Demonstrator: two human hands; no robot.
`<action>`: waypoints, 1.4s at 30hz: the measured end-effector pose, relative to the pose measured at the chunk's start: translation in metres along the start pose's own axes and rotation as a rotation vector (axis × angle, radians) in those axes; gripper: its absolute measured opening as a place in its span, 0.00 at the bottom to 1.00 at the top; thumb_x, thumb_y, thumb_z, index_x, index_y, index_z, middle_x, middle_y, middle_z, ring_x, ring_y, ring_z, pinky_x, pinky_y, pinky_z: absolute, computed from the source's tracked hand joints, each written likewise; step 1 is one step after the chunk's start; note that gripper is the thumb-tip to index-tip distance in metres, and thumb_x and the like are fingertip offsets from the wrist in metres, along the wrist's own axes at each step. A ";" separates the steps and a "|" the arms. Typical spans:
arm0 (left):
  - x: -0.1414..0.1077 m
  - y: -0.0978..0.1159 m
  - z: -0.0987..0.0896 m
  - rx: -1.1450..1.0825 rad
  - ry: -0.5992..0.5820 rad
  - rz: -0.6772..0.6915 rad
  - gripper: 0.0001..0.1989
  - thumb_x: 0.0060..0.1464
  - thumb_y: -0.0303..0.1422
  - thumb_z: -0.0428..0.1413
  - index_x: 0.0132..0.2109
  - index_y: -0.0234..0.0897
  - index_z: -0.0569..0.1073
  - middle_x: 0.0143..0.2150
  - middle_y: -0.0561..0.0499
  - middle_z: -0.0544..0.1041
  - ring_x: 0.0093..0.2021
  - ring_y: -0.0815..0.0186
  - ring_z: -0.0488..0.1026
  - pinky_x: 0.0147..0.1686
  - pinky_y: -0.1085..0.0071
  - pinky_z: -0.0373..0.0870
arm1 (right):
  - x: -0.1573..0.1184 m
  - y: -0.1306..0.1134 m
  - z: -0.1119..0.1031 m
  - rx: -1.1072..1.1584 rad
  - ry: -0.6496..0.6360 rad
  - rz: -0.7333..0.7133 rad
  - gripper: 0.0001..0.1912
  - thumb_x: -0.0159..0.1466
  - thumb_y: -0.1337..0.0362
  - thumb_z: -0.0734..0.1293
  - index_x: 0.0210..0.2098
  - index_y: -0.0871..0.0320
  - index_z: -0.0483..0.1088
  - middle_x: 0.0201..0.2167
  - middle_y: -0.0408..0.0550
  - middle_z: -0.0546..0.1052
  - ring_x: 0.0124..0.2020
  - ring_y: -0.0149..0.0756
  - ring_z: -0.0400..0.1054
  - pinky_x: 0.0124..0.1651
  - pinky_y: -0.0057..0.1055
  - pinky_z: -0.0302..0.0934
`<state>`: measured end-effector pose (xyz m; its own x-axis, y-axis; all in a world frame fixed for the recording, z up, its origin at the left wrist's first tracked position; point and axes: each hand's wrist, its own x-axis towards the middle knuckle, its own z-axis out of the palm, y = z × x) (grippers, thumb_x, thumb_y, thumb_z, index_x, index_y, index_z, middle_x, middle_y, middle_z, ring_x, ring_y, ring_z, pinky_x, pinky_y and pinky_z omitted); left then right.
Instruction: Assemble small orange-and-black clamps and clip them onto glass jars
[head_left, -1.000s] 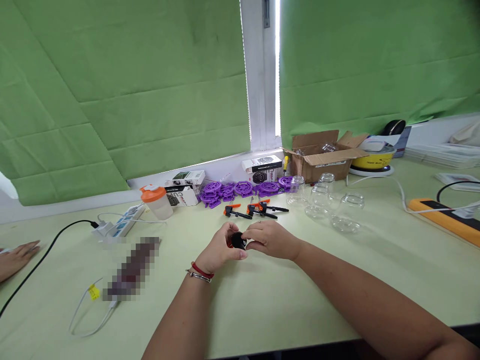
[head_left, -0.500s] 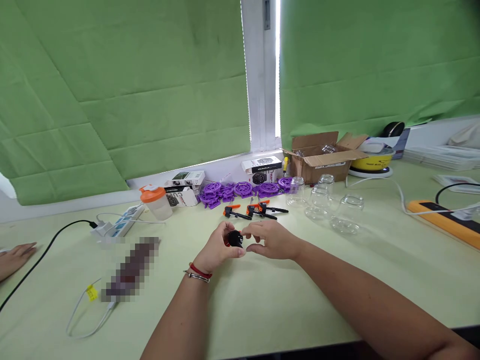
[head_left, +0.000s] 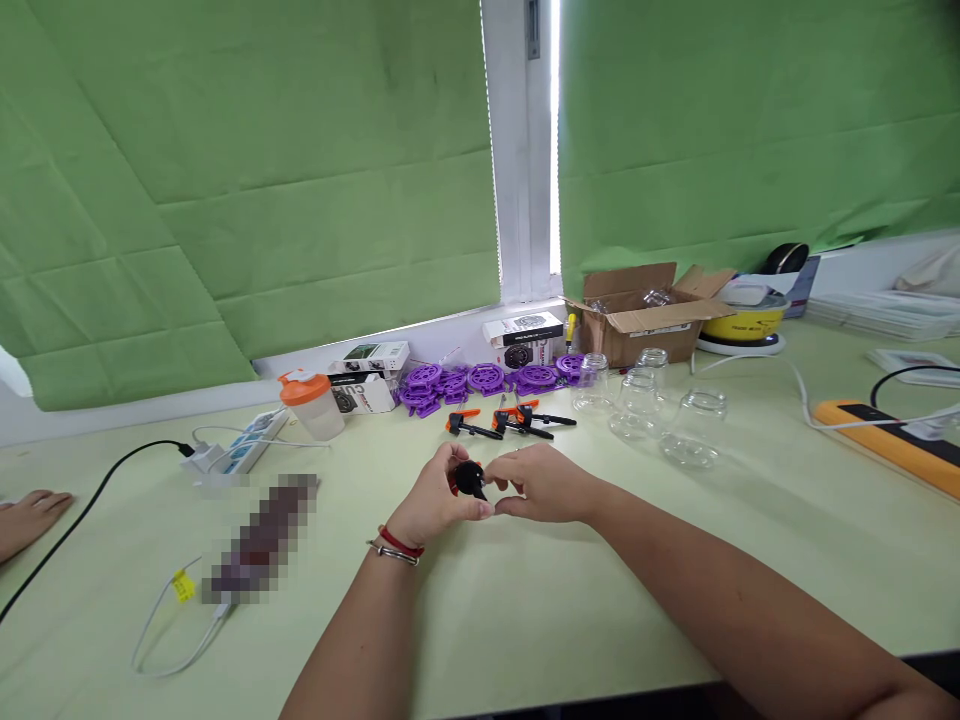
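My left hand (head_left: 436,492) is closed round a small black piece (head_left: 470,478) with a rounded head and a bit of orange-red showing at its left side. From the right, my right hand (head_left: 536,484) has its curled fingers and thumb at the edge of the same piece. The two thumbs almost meet below it; much of the piece is hidden by the fingers. Just beyond the hands lie several black-and-orange clamps (head_left: 517,425) on the table.
Purple round plastic parts (head_left: 487,378) and printed boxes (head_left: 367,390) line the back. Several clear glass jars (head_left: 694,430) stand at right, before an open cardboard box (head_left: 645,340). At left are a shaker bottle (head_left: 313,405), a power strip (head_left: 259,440), cables and another person's hand (head_left: 34,520).
The black piece has turned a little in my left hand. My right fingers have curled in closer against it, and the right thumb has moved down slightly.
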<state>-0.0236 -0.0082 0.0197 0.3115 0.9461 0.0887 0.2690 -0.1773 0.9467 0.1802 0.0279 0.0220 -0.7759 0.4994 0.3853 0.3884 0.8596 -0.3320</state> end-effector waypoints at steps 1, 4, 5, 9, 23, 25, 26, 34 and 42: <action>0.000 0.001 0.000 0.007 0.009 0.002 0.29 0.36 0.36 0.66 0.42 0.38 0.58 0.40 0.50 0.70 0.38 0.66 0.66 0.35 0.70 0.63 | 0.000 0.000 0.000 -0.009 0.005 0.013 0.10 0.56 0.61 0.68 0.37 0.56 0.70 0.28 0.42 0.75 0.24 0.28 0.63 0.28 0.26 0.49; -0.001 0.002 0.001 0.016 0.036 -0.007 0.29 0.36 0.35 0.66 0.42 0.39 0.58 0.38 0.51 0.71 0.36 0.67 0.66 0.35 0.70 0.62 | 0.000 0.000 0.000 0.006 0.018 0.016 0.13 0.56 0.60 0.68 0.41 0.56 0.69 0.29 0.41 0.75 0.24 0.28 0.63 0.29 0.26 0.49; -0.001 0.003 0.001 0.018 0.041 -0.012 0.29 0.36 0.35 0.65 0.43 0.39 0.58 0.37 0.52 0.71 0.35 0.67 0.66 0.35 0.70 0.62 | 0.000 0.000 0.000 0.016 0.010 -0.002 0.15 0.56 0.60 0.69 0.42 0.55 0.69 0.31 0.41 0.75 0.25 0.28 0.63 0.29 0.26 0.50; -0.001 0.005 0.003 0.042 0.047 -0.021 0.28 0.36 0.31 0.65 0.42 0.40 0.58 0.36 0.53 0.71 0.34 0.67 0.67 0.34 0.70 0.62 | 0.000 0.000 0.001 0.013 0.013 0.000 0.14 0.56 0.63 0.68 0.43 0.54 0.69 0.33 0.41 0.76 0.25 0.28 0.64 0.30 0.26 0.51; -0.001 0.004 0.003 0.101 0.066 -0.018 0.28 0.36 0.32 0.65 0.42 0.40 0.58 0.36 0.53 0.70 0.33 0.69 0.65 0.32 0.72 0.62 | 0.001 -0.006 -0.006 -0.041 -0.030 0.036 0.08 0.55 0.62 0.68 0.35 0.56 0.72 0.29 0.42 0.76 0.24 0.29 0.63 0.28 0.26 0.47; -0.002 0.004 0.003 0.103 0.064 -0.020 0.28 0.36 0.32 0.65 0.42 0.40 0.58 0.36 0.53 0.70 0.33 0.69 0.65 0.33 0.71 0.63 | 0.000 -0.006 -0.006 -0.044 -0.047 0.040 0.08 0.55 0.62 0.68 0.35 0.56 0.72 0.28 0.42 0.76 0.25 0.29 0.63 0.27 0.26 0.47; -0.002 0.004 0.003 0.101 0.063 -0.023 0.28 0.36 0.32 0.65 0.42 0.40 0.58 0.36 0.53 0.70 0.33 0.69 0.65 0.33 0.71 0.63 | 0.000 -0.006 -0.006 -0.055 -0.051 0.054 0.07 0.56 0.62 0.68 0.34 0.56 0.72 0.27 0.42 0.76 0.24 0.29 0.63 0.27 0.26 0.46; -0.002 0.005 0.003 0.101 0.064 -0.024 0.28 0.36 0.32 0.65 0.42 0.40 0.57 0.36 0.54 0.69 0.33 0.69 0.65 0.33 0.71 0.63 | 0.001 -0.006 -0.006 -0.074 -0.082 0.107 0.09 0.56 0.59 0.68 0.34 0.56 0.72 0.28 0.42 0.76 0.25 0.30 0.64 0.27 0.27 0.46; 0.000 0.003 0.003 0.129 0.072 -0.027 0.27 0.37 0.31 0.64 0.41 0.39 0.58 0.35 0.55 0.69 0.32 0.69 0.64 0.32 0.72 0.62 | 0.001 -0.007 -0.007 -0.047 -0.117 0.112 0.12 0.57 0.58 0.67 0.39 0.55 0.73 0.31 0.42 0.77 0.26 0.30 0.65 0.28 0.26 0.46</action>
<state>-0.0203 -0.0099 0.0220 0.2379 0.9671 0.0905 0.3930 -0.1810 0.9016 0.1797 0.0232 0.0307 -0.7779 0.5791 0.2439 0.4969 0.8045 -0.3253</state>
